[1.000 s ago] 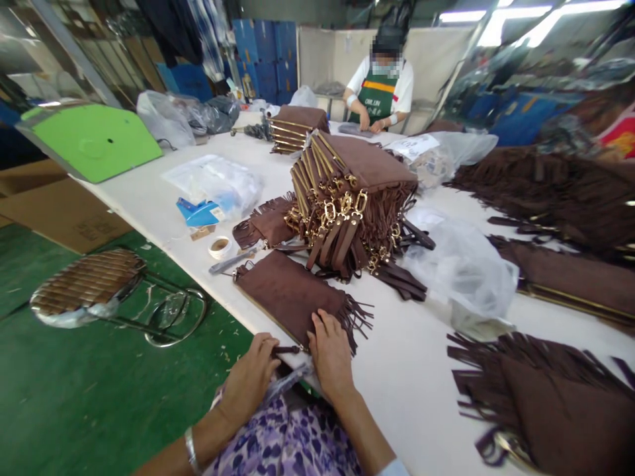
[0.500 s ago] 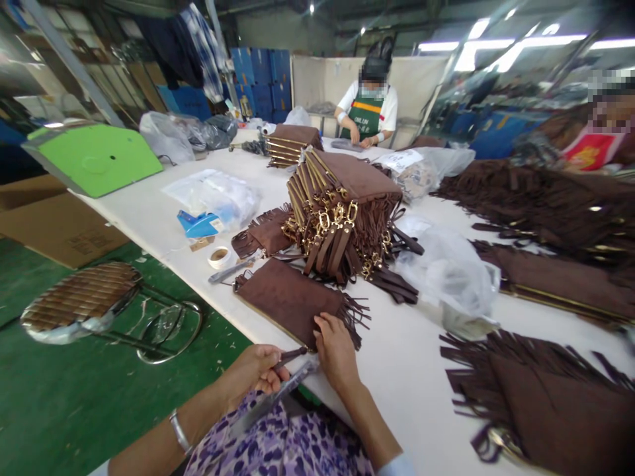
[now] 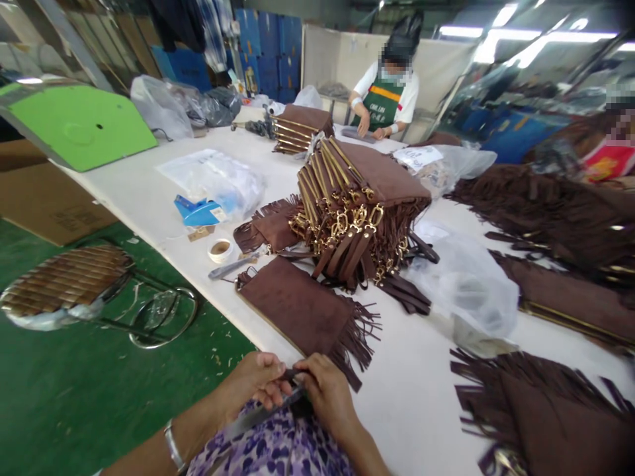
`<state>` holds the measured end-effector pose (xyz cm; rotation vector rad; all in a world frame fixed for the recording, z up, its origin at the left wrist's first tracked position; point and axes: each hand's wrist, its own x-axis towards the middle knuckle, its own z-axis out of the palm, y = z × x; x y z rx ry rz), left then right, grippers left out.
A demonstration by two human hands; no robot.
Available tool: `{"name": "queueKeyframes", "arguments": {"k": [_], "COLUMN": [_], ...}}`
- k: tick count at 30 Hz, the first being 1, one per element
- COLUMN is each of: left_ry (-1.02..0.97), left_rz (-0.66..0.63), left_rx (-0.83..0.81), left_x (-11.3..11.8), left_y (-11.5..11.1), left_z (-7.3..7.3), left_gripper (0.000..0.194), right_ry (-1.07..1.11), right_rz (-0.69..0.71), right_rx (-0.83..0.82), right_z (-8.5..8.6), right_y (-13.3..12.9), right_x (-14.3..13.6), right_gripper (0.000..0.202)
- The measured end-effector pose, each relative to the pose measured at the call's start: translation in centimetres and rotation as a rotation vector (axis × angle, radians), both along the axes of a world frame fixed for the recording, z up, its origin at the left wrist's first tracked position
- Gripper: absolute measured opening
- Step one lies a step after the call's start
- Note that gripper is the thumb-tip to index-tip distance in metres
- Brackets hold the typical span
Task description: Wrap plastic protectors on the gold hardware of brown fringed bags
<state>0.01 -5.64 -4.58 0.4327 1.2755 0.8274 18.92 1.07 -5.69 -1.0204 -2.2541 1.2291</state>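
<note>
A brown fringed pouch (image 3: pixel 297 307) lies flat at the table's near edge, its zipper side toward me. Just below it, over my lap, my left hand (image 3: pixel 260 380) is closed on a short dark strap (image 3: pixel 292 374). My right hand (image 3: pixel 325 390) meets it there, fingers bent around the strap's other end. Under both hands runs a long grey strip (image 3: pixel 258 416), partly hidden by the fingers. Behind the pouch rises a stack of brown pouches (image 3: pixel 381 175) with gold zippers, clasps and hanging straps.
A tape roll (image 3: pixel 220 250), a blue tool (image 3: pixel 198 210) and plastic bags lie to the left. More fringed pouches (image 3: pixel 555 410) and a crumpled plastic bag (image 3: pixel 461 284) are on the right. A stool (image 3: pixel 67 281) stands left; a person (image 3: pixel 384 99) works across the table.
My right hand has left the pouch and come down beside my left hand, onto the strap. The pouch's fringe lies more spread out. The view has shifted slightly.
</note>
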Motion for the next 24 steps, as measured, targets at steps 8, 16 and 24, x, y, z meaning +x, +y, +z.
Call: {"name": "queueKeyframes", "arguments": {"k": [8, 16, 24], "left_ry": [-0.145, -0.194, -0.098], "left_rz": [0.018, 0.006, 0.001], "left_rx": [0.009, 0.03, 0.043], "left_x": [-1.2, -1.5, -0.6], "left_y": [0.1, 1.1, 1.9], "left_z": [0.1, -0.6, -0.6], "left_gripper": [0.042, 0.043, 0.051], "right_ry": [-0.021, -0.058, -0.07], "right_rz": [0.001, 0.032, 0.049], "right_rx": [-0.101, -0.115, -0.146], "right_z": [0.8, 0.8, 0.8], "right_y": [0.7, 1.3, 1.6], "right_x": [-0.4, -0.7, -0.7], "right_gripper": [0.019, 0.023, 0.018]}}
